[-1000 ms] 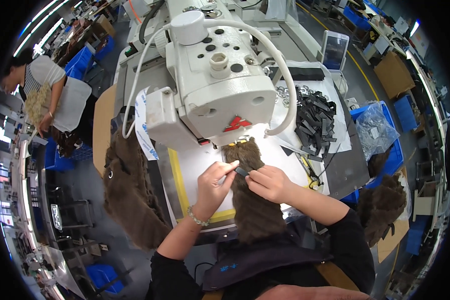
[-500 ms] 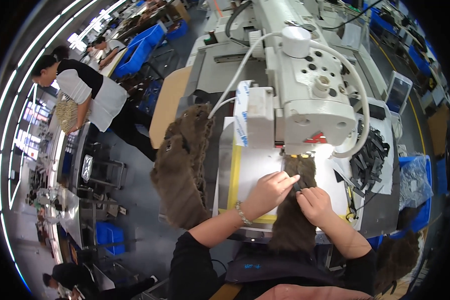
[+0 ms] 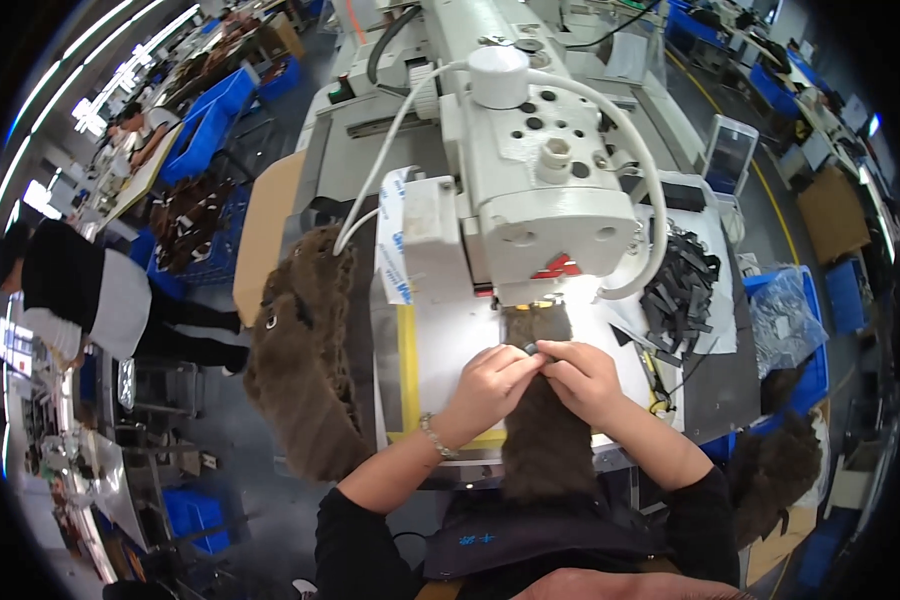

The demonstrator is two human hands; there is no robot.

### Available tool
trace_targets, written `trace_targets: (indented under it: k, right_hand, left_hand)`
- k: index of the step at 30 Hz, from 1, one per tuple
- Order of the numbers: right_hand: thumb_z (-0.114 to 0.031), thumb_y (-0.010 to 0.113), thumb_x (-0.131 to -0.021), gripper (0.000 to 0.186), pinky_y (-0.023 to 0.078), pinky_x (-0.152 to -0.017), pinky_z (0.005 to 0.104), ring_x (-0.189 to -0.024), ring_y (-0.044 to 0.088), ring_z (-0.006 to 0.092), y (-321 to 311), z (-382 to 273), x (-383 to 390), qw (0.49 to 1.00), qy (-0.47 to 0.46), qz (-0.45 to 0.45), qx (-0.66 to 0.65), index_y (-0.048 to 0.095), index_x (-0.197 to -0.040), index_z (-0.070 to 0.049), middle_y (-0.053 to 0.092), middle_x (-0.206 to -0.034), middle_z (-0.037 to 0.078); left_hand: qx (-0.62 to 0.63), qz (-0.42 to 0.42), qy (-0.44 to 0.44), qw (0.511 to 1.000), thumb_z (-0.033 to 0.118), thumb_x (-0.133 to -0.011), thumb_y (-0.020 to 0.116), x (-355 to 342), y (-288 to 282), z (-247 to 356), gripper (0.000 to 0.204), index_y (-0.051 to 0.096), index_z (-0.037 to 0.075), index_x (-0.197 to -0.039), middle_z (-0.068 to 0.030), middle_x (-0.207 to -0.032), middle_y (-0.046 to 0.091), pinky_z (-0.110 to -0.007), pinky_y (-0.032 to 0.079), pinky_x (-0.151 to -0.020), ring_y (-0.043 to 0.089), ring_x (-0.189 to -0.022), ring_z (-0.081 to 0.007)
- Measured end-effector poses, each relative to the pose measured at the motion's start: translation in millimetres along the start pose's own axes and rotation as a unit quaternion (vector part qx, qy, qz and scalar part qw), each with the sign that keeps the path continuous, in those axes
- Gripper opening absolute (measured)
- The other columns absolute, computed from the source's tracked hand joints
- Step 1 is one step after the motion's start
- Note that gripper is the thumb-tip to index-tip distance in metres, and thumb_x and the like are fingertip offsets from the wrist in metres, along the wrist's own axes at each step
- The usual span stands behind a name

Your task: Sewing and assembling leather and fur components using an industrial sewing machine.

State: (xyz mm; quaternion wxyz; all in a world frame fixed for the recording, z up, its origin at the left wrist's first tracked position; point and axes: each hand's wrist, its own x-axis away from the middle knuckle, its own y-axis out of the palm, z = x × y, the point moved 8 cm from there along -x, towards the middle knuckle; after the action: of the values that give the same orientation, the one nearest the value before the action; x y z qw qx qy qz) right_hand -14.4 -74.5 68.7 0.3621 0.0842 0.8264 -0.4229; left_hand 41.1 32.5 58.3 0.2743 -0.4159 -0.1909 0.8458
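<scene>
Both my hands meet over a long brown fur strip [image 3: 548,445], just in front of the sewing machine head [image 3: 550,215]. The strip's far end lies under the machine, and its near end hangs over the table edge toward me. My left hand [image 3: 490,388] and my right hand [image 3: 584,382] are closed, fingertips together, pinching a small dark strap piece [image 3: 531,349] above the fur. Fingers cover most of that piece. A second brown fur piece [image 3: 305,375], with ragged edges and a small shiny ring-like part, lies to the left of the white work plate [image 3: 450,370].
Right of the machine, many black strap pieces [image 3: 682,295] are heaped on white paper. Small thread snips [image 3: 658,390] lie nearer me. Beyond the table's right edge are a blue bin [image 3: 818,365] with clear plastic and more brown fur [image 3: 775,475]. A person [image 3: 80,290] stands at far left.
My hands have come together, and both now pinch the strap piece; before, the left fingertips were on the fur just beyond the right hand. The whole view has shifted.
</scene>
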Motion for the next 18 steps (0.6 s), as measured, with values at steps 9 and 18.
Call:
trace_targets:
  k: [9, 18]
  right_hand:
    - [0.0, 0.073, -0.067, 0.019, 0.054, -0.062, 0.0335, -0.075, 0.066, 0.0264, -1, 18, -1, 0.997, 0.061, 0.018, -0.043, 0.06, -0.081, -0.003, 0.065, -0.093, 0.01]
    - [-0.002, 0.073, -0.068, 0.019, 0.052, -0.061, 0.0346, -0.073, 0.064, 0.0264, 8, 39, -8, 0.996, 0.033, 0.05, 0.063, 0.057, -0.079, -0.004, 0.064, -0.091, 0.008]
  left_hand:
    - [0.034, -0.036, -0.096, 0.994, 0.005, -0.078, 0.069, -8, 3, -18, 0.019, 0.065, 0.002, -0.096, -0.0101, -0.09, 0.063, -0.037, 0.049, -0.077, 0.061, -0.085, -0.0283]
    - [-0.195, -0.178, -0.123, 0.957, 0.046, -0.078, 0.071, -12, 16, -53, 0.068, 0.052, 0.005, -0.128, -0.0161, -0.127, 0.048, -0.046, 0.035, -0.097, 0.044, -0.115, -0.0343]
